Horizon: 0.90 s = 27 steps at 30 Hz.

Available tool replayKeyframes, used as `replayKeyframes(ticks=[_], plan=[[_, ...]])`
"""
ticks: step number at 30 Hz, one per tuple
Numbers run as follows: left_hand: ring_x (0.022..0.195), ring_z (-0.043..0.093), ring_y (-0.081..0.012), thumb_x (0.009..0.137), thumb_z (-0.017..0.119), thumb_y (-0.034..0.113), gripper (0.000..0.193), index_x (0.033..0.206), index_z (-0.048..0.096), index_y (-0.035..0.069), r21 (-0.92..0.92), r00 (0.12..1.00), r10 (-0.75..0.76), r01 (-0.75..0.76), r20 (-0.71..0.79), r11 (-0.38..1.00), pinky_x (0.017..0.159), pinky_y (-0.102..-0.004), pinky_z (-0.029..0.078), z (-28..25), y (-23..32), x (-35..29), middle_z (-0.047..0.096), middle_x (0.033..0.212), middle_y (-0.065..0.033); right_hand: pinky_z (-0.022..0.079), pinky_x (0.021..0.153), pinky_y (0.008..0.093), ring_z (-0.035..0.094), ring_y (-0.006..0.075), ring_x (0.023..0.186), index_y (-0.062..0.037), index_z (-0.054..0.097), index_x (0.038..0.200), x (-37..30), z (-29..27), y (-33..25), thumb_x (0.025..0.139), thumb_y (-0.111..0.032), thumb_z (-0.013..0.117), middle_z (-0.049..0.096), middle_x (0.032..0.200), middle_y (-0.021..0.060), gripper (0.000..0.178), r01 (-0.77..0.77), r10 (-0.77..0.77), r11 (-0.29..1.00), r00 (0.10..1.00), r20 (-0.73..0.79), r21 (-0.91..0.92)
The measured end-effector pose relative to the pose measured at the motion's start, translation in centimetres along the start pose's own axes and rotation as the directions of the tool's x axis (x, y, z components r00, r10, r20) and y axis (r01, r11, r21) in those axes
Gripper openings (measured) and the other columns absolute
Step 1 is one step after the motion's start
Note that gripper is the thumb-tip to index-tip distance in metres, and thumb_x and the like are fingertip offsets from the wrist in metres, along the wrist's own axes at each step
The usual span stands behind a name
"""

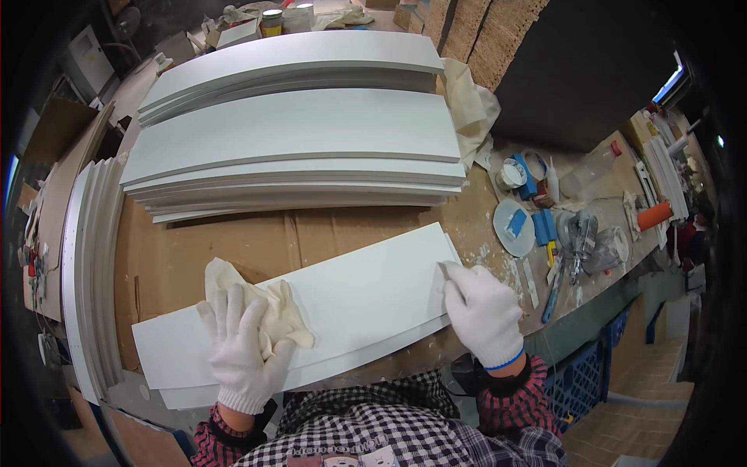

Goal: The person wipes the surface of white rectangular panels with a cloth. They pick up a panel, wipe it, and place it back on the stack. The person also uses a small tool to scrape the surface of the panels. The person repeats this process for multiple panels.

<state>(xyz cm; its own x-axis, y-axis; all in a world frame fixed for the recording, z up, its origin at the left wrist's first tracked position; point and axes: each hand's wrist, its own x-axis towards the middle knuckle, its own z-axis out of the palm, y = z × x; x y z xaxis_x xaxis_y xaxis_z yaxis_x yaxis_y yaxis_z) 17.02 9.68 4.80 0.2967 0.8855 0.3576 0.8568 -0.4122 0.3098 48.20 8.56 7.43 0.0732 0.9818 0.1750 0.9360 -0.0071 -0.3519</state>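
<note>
A long white panel point(373, 292) lies slantwise in front of me, with another panel's edge showing beneath it. My left hand point(243, 350), in a white knit glove, rests on its left part. The fingers are spread and lie flat over a bunched cream cloth point(284, 315), pressing it against the surface. At the panel's right end is my right hand point(484, 311), gloved too, its fingers closed together by the edge. Something small and greyish shows at those fingertips; its kind is hidden.
Behind lie two stacks of white panels point(296, 128) on cardboard point(179, 257). More panels point(89, 272) stand on edge at the left. To the right are a round white lid point(514, 227), a blue-handled tool point(553, 300), a clear bottle point(595, 171) and an orange roll point(654, 215).
</note>
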Motion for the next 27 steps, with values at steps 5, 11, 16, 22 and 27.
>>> replayKeyframes(ticks=[5,11,16,22,27], plan=[[0.131,0.037,-0.0469,0.067,0.074,0.014,0.060,0.122,0.055,0.002,-0.013,0.990,-0.098,0.100,0.099,0.995,0.114,-0.0617,0.015,-0.3,0.0,-0.6,0.047,0.137,-0.0274,0.053,0.065,0.0415,0.065,0.0353,0.074,-0.0114,0.068,0.111,-0.2,-0.4,1.1,0.088,-0.016,0.062,0.063,0.086,0.0150,0.024,-0.085,0.084,0.996,0.992,-0.092,-0.017],[0.140,0.032,-0.0473,0.071,0.072,0.014,0.060,0.127,0.055,0.001,-0.008,0.981,-0.142,0.144,0.132,0.990,0.119,-0.0592,0.011,-0.2,0.1,-0.7,0.044,0.143,-0.0294,0.054,0.066,0.0418,0.065,0.0353,0.074,-0.0113,0.069,0.110,-0.3,-0.7,0.1,0.087,-0.015,0.062,0.063,0.085,0.0157,0.024,-0.049,0.048,0.996,0.999,0.007,0.074],[0.138,0.034,-0.0464,0.069,0.075,0.016,0.062,0.126,0.055,0.002,-0.002,0.988,-0.119,0.120,0.097,0.993,0.118,-0.0605,0.012,0.0,-0.3,-1.0,0.045,0.142,-0.0284,0.054,0.066,0.0417,0.065,0.0354,0.075,-0.0118,0.069,0.109,0.1,-0.1,1.8,0.088,-0.015,0.062,0.063,0.084,0.0154,0.023,-0.109,0.103,0.993,0.988,-0.118,-0.047],[0.130,0.040,-0.0450,0.062,0.079,0.018,0.062,0.118,0.057,0.004,-0.003,0.993,-0.097,0.098,0.069,0.995,0.115,-0.0641,0.015,0.3,-0.2,-0.6,0.048,0.136,-0.0255,0.054,0.066,0.0426,0.066,0.0356,0.076,-0.0123,0.069,0.109,-0.4,-0.7,-0.3,0.088,-0.017,0.062,0.064,0.085,0.0158,0.023,-0.037,0.035,0.991,0.999,0.017,0.129],[0.141,0.032,-0.0459,0.073,0.071,0.014,0.060,0.129,0.054,0.002,-0.034,0.974,-0.157,0.164,0.164,0.986,0.119,-0.0587,0.010,-0.7,0.3,-0.5,0.044,0.144,-0.0288,0.053,0.067,0.0442,0.066,0.0350,0.077,-0.0131,0.070,0.109,0.2,0.0,2.4,0.088,-0.019,0.060,0.065,0.086,0.0150,0.023,-0.160,0.146,0.983,0.979,-0.139,-0.094]])
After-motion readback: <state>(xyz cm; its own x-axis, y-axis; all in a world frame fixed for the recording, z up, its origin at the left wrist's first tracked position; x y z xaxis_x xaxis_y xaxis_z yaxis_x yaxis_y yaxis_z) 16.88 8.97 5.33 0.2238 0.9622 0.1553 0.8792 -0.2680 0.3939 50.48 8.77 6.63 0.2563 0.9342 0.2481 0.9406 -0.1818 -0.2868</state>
